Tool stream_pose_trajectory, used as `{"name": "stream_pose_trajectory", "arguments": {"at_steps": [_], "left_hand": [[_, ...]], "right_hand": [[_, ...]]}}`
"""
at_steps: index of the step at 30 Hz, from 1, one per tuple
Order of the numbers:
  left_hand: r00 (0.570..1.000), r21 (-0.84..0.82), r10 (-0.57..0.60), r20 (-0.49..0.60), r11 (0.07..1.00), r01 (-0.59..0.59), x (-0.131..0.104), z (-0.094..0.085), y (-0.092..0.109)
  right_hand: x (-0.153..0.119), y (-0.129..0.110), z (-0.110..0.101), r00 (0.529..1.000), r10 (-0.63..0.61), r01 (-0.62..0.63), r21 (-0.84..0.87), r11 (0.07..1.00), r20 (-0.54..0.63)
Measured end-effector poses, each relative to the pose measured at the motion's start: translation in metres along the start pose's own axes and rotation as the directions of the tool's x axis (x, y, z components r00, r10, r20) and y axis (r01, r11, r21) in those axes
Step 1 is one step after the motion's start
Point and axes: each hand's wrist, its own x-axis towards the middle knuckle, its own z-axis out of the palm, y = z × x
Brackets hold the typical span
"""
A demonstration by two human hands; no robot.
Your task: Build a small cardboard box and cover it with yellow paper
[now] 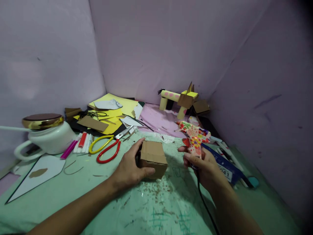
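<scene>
pale purple walls stand around a green table. between the two hands is a box; the left hand clasps its left side, thumb along the near face, fingers partly hidden behind it. the right hand is curled around the handle of a glue gun, right of the box and apart from it, nozzle pointing left, cord trailing down. scissors lie left of the box, near markers and a mug. at the back stands a spotted figure.
</scene>
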Motion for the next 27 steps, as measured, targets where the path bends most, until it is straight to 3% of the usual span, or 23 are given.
{"name": "stream_pose_trajectory", "arguments": {"at_steps": [6, 10, 17, 23, 27], "left_hand": [[1.000, -0.051, -0.017, 0.026, 0.999, 0.018, 0.001, -0.003, -0.005], [0.999, -0.064, -0.004, 0.054, 0.998, 0.008, 0.002, -0.002, -0.010], [0.999, -0.105, -0.035, 0.014, 0.994, 0.036, 0.003, 0.011, -0.011], [0.995, -0.128, -0.099, 0.000, 0.987, 0.098, 0.002, 0.012, -0.011], [0.999, -0.119, -0.047, 0.002, 0.992, 0.047, 0.002, 0.012, -0.012]], "right_hand": [[-0.012, 0.001, 0.000, 0.985, -0.057, 0.077, -0.118, 0.990, 0.165], [-0.017, 0.003, 0.008, 0.990, -0.056, 0.080, -0.184, 0.980, 0.130], [-0.018, 0.013, 0.024, 0.996, -0.004, 0.015, -0.124, 0.992, 0.087], [-0.022, 0.005, 0.004, 0.999, -0.018, 0.024, -0.127, 0.992, 0.050], [-0.033, 0.006, -0.012, 0.989, -0.052, 0.087, -0.248, 0.965, 0.141]]}}
